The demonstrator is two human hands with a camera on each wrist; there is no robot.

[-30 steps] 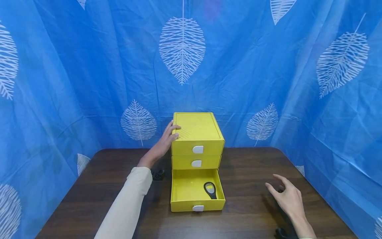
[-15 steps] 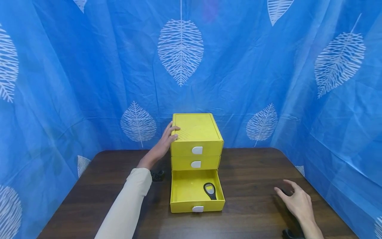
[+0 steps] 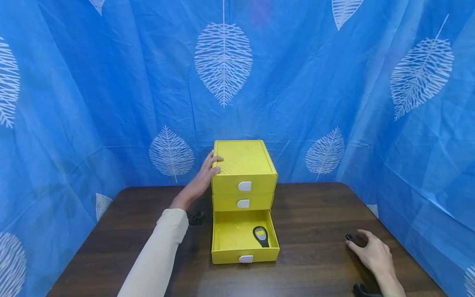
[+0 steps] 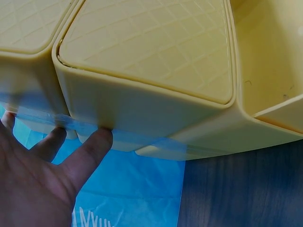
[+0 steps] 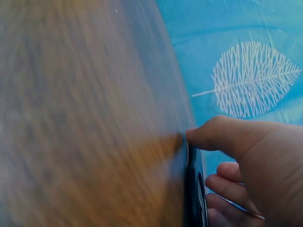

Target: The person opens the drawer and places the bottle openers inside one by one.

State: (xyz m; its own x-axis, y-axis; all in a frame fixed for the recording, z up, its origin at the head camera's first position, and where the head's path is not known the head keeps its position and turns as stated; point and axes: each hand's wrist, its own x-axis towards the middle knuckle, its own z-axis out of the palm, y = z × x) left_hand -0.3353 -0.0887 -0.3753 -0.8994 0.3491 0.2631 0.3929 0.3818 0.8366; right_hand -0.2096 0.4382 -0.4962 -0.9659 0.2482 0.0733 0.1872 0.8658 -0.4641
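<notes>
A yellow drawer unit [image 3: 245,159] stands on the dark wooden table. My left hand [image 3: 200,179] rests against its upper left side, fingertips on the top edge; in the left wrist view the fingers [image 4: 90,153] touch the side wall. The bottom drawer [image 3: 230,231] is pulled out and holds a black-rimmed thing like a small magnifying glass [image 3: 261,236]. At the right of the table my right hand [image 3: 375,253] grips a glossy black elongated object [image 5: 194,189], thumb on one side and curled fingers on the other. Most of that object is hidden by the hand in the head view.
Two upper drawers with white tabs [image 3: 244,186] are closed. A blue curtain [image 3: 259,103] with white leaf prints surrounds the dark table [image 3: 304,231] at the back and sides. Black wrist gear [image 3: 196,218] shows beside the left wrist.
My right hand has moved a little to the right and down, then closed in on the black object. The left hand, drawer unit and drawer contents stay as they were.
</notes>
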